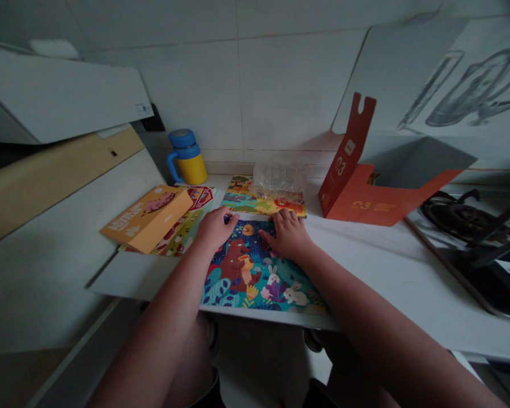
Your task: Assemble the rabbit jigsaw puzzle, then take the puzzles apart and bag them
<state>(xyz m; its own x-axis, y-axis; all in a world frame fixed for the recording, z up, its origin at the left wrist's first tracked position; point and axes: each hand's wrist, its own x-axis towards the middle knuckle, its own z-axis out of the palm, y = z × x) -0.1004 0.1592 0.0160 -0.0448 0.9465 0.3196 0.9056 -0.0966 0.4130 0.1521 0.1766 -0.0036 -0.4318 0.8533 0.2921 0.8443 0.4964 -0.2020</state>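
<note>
Forearms point(378, 300) are flanking a puzzle point(242, 266) lying partly beneath the curled left hand point(212, 229), whose grip is staying unclear, and the right hand point(289, 233), resting spread. Seemingly light, stiffish card, it is offering holds along edges beside each hand.

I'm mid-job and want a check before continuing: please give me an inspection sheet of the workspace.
Surface: white tabletop.
Job's things: dark-blue animal picture, flat near the front edge.
Clutter: yellow box over green picture; yellow animal picture; clear plastic; mug; open orange box.
Hands: left hand at that picture's upper left, right hand on its upper right.
Cables: nothing seen.
Surroundings: tiled wall behind; white box left; black burner right.
</note>
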